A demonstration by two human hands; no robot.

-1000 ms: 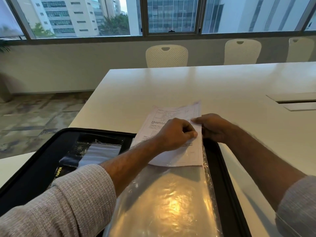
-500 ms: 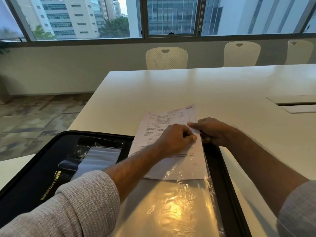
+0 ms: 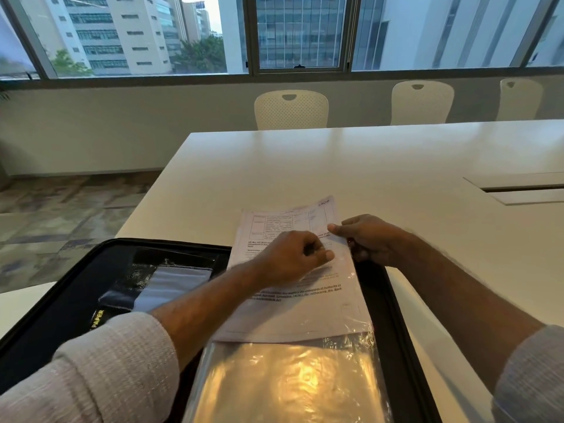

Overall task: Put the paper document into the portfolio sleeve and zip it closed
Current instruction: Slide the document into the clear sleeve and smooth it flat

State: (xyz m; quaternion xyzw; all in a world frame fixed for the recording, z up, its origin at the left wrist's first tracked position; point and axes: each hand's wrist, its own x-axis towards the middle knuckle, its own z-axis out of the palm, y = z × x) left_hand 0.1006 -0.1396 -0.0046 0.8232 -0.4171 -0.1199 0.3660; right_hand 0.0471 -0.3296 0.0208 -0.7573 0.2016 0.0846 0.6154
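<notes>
Pinching sleeve mouth (image 3: 341,264) w/ left hand (image 3: 290,259), right hand (image 3: 370,239) gripped paper (image 3: 293,221) edge; I saw doc half inside, portfolio (image 3: 61,288) lay open

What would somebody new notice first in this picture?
Probably both hands in the middle: the left hand and right hand pinch a printed paper that sits partly inside a shiny plastic sleeve. The sleeve lies in an open black portfolio on a white table.
</notes>
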